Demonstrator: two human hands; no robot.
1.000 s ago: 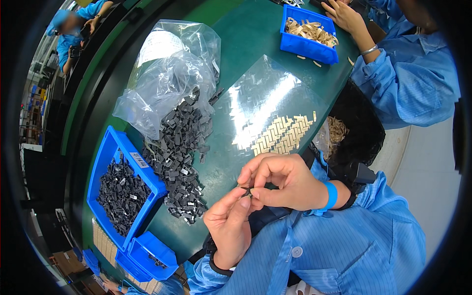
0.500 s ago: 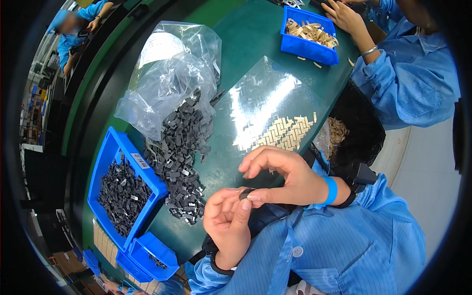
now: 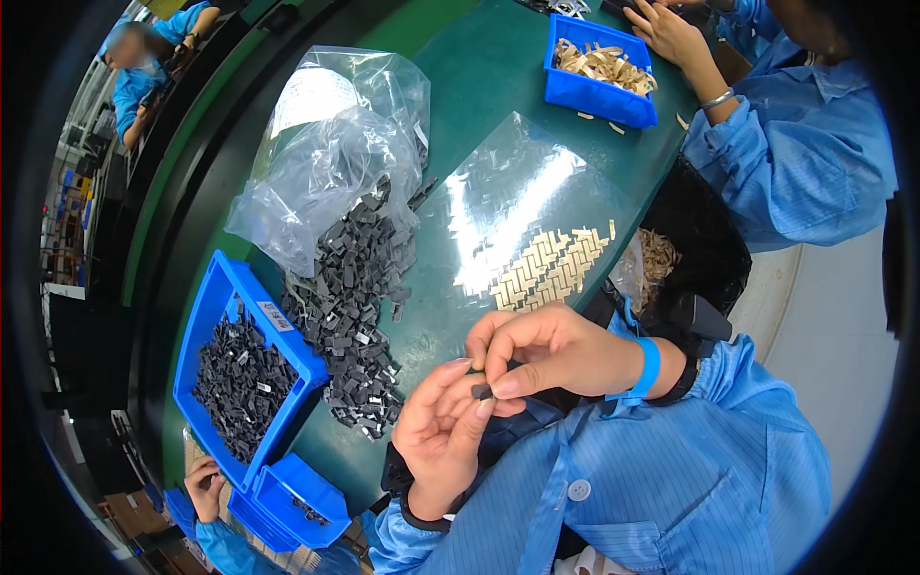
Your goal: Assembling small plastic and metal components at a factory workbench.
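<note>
The left hand (image 3: 441, 431) is half closed, palm turned up, its fingers curled and its thumb tip raised against a small black piece (image 3: 482, 392). The right hand (image 3: 565, 356) comes in from the other side with its fingers bent and its thumb tip pressed at the piece's right end — both hands have hold of it in a fingertip pinch. The piece sits between the two hands, in front of the person's chest and near the table edge. What shows of it is a short dark block, its longer side seeming to run roughly left to right; fingertips cover part of it, so I cannot tell which end faces which way.

A blue wristband (image 3: 648, 370) circles the right wrist. On the green table (image 3: 422, 331), to the left, lies a heap of black parts (image 3: 350, 321) beside a clear plastic bag (image 3: 331, 153); a blue bin (image 3: 299, 353) next to the heap holds more dark parts. Beyond the hands lies a clear sheet (image 3: 517, 144) — tan strips (image 3: 551, 268) cover its near portion in slanted rows.
</note>
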